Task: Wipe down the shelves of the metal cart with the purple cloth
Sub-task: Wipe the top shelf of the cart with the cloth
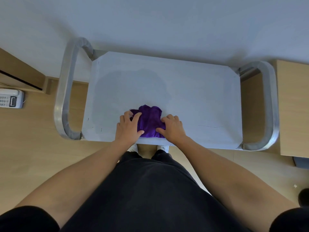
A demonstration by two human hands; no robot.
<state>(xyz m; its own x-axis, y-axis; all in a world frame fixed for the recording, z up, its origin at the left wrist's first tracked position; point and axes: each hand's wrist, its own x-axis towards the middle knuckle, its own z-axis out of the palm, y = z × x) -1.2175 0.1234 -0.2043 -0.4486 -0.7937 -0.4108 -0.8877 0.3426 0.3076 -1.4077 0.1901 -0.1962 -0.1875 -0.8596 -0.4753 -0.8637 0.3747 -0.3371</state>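
The metal cart (184, 91) stands before the person, with its far long side against a pale wall (150, 22); the head camera looks straight down on its top shelf, which is flat and grey; at each short end a bent metal handle (66, 91) loops outward. The purple cloth (149, 119) lies bunched in a heap on this top shelf, near the middle of the near edge, and part of it reaches almost to that edge. Both hands are on the cloth. The left hand (129, 126) lies on the left part of the heap; its fingers are spread and only a little bent, the forefinger and thumb rest flat on the fabric, and the outer fingers touch the shelf just beside it; it presses more than it grasps. The right hand (172, 128) is on the right part; its fingers are curled down into the folds with the knuckles raised, and the thumb stretches toward the left hand over the fabric, so it has a bunch of cloth gathered in its hold. The two thumbs are near each other but apart. On the far half of the shelf a slightly darker patch (133, 81) shows. Under the near edge the toes of two white shoes (163, 148) stand on a wooden floor (33, 139); at the far left a white telephone (10, 98) lies; at the right a wooden cabinet (292, 106) stands just beside the cart.
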